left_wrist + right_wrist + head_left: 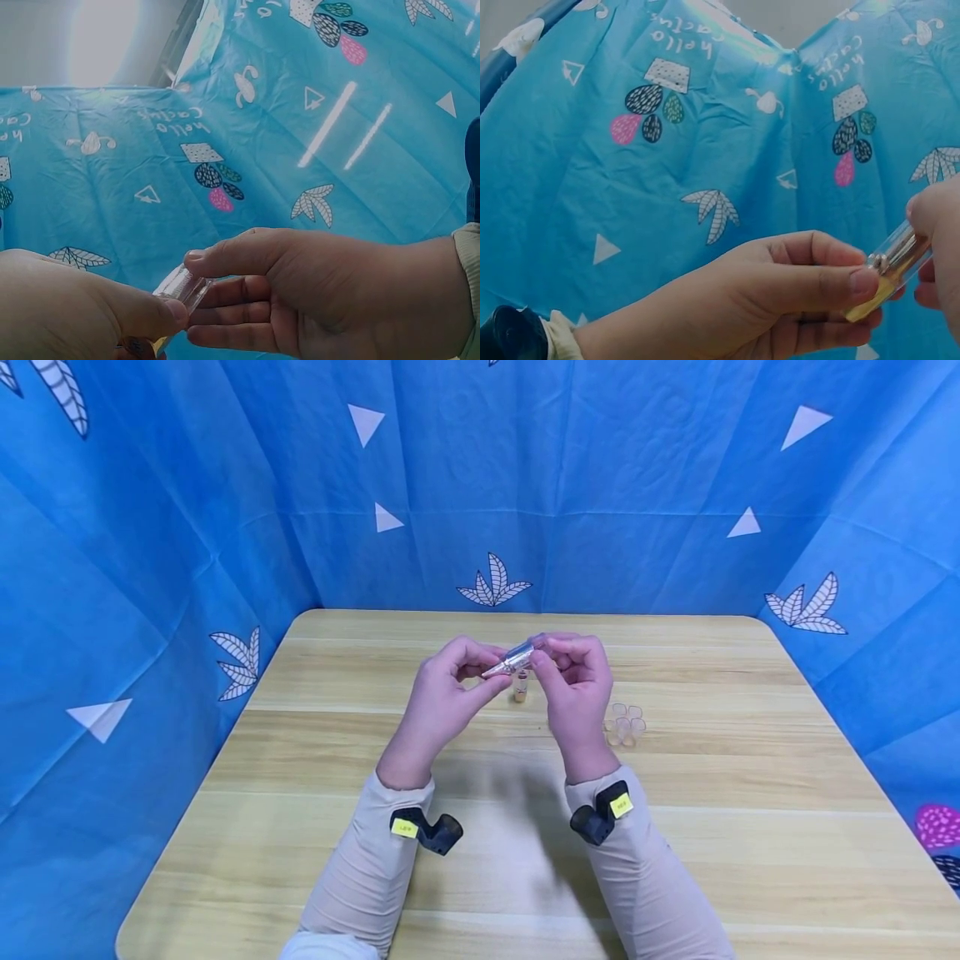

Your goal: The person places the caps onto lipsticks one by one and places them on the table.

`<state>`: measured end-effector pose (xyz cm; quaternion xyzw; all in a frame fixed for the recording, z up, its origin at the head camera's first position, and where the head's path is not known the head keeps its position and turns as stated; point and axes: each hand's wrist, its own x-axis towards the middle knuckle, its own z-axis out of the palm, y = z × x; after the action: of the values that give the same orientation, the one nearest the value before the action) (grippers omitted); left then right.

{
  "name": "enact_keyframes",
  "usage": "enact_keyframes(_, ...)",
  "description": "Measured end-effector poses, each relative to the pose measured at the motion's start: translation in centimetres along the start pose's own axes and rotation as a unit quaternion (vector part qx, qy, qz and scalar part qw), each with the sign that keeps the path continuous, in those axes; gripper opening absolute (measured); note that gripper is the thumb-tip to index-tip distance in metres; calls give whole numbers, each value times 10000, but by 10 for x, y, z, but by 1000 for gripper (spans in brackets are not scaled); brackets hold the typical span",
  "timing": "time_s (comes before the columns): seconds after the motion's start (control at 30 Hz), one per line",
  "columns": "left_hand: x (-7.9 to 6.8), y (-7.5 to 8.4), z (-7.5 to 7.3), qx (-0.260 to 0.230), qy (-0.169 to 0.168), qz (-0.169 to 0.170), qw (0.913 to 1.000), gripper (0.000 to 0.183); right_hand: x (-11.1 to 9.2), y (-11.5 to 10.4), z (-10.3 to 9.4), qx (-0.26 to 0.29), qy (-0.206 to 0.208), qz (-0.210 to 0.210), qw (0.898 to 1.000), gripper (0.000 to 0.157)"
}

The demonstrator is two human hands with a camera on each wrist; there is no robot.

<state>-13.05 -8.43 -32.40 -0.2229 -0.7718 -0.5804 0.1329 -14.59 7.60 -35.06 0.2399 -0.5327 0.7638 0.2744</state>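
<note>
Both hands meet over the table around a small shiny tube (519,656), held at a slant. It has a clear part and a gold, tapered end. My left hand (448,695) pinches the tapered end between thumb and fingers. At the other end, my right hand (577,689) grips the clear part with its thumb and fingers. The left wrist view shows the clear part (182,285) between the two hands; in the right wrist view, gold (874,300) shows through it. Its exact kind I cannot tell. Just below it, a small gold-bottomed piece (521,687) is on the table.
Several small clear, rounded, loop-like pieces (624,725) lie together on the wooden table (750,760), right of the right hand. A blue patterned cloth (630,485) hangs behind the table and along both sides.
</note>
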Motion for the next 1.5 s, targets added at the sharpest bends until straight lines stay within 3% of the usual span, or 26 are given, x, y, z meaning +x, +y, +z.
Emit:
enact_keyframes(0.13, 3, -9, -1, 96, -48, 113, 9999, 22, 3, -2, -4, 3, -130, 86, 9999, 22)
enact_keyframes(0.27, 4, -6, -7, 160, -76, 129, 9998, 21, 7, -5, -9, -84, -104, 125, 9998, 22)
enact_keyframes(0.5, 3, 2, -36, 205, 538, 168, 9982, 17, 13, -14, -17, -409, 122, 142, 9990, 21)
enact_keyframes(0.67, 3, -22, -59, 121, 873, -42, 9961, 15, 16, -17, -21, -770, -23, 215, 9968, 23)
enact_keyframes(0.87, 0, -64, -79, 14, 973, -552, 9937, 17, 13, -5, -30, -1474, -389, 739, 9856, 22)
enact_keyframes(1.03, -11, -104, -85, -221, 989, -957, 9902, 21, 7, 24, -44, -2529, -1120, 441, 9600, 20)
enact_keyframes(1.17, -23, -131, -87, -403, 865, -1501, 9841, 24, 1, 42, -50, -3312, -1792, 12, 9264, 18)
enact_keyframes(1.27, -30, -147, -88, -457, 713, -1835, 9794, 26, -4, 49, -52, -3736, -2170, -51, 9018, 17)
enact_keyframes(1.4, -37, -163, -88, -603, 581, -1969, 9768, 27, -8, 57, -55, -4259, -2429, 10, 8716, 18)
enact_keyframes(1.5, -41, -172, -89, -639, 592, -1995, 9760, 26, -10, 61, -57, -4440, -2553, 86, 8589, 17)
